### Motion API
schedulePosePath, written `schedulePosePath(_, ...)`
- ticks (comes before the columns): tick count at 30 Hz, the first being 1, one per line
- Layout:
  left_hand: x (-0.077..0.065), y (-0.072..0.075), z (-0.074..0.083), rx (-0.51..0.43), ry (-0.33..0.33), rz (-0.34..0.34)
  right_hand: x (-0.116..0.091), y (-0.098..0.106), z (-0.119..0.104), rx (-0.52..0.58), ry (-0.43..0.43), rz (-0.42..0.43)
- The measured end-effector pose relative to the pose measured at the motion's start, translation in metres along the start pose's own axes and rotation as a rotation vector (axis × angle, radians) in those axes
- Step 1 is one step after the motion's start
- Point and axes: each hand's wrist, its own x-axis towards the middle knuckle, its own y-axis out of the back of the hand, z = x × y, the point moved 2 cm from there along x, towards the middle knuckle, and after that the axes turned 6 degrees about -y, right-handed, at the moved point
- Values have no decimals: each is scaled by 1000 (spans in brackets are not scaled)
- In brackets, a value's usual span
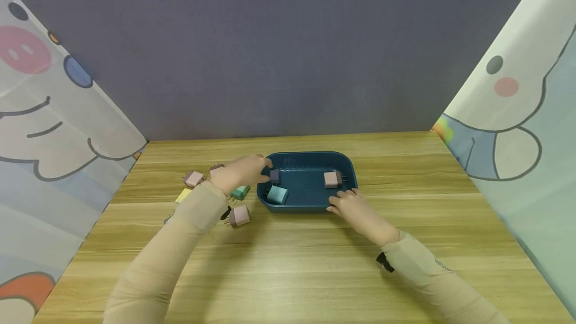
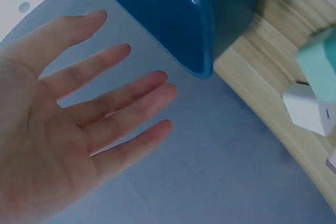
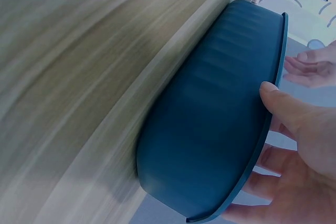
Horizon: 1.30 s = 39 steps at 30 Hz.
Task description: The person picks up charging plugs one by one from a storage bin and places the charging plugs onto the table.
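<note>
A dark blue plastic bin [image 1: 297, 209] sits on the table with three plug chargers in it: a dark one [image 1: 274, 176] and a light blue one [image 1: 277, 195] at the left, a pale pink one [image 1: 331, 180] at the right. Over the bin's left rim reaches my left hand [image 1: 243, 171], its fingers spread and holding nothing in the left wrist view. My right hand [image 1: 360, 216] grips the bin's near right rim. In the right wrist view, its thumb [image 3: 281, 100] lies on the outer wall while the other fingers go over the rim.
Left of the bin lie more chargers on the wood-grain table [image 1: 288, 264]: a green one [image 1: 240, 192], a pink one [image 1: 240, 215], a yellow one [image 1: 183, 195] and other pink ones. Behind the table rises a grey panel [image 1: 288, 54]; cartoon-printed sheets [image 1: 517, 164] flank both sides.
</note>
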Motion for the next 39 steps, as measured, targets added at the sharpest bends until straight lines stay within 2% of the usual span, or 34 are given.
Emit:
schedulePosePath(9, 16, 5, 17, -15, -38, -9, -1, 1, 0, 2, 4, 7)
schedulePosePath(24, 41, 10, 39, 48, -93, -46, -1, 1, 1, -2, 2, 3)
schedulePosePath(34, 59, 7, 48, 46, -141, -12, 0, 1, 0, -6, -15, -45)
schedulePosePath(39, 68, 8, 52, 53, -165, 5, -1, 1, 0, 32, 12, 12)
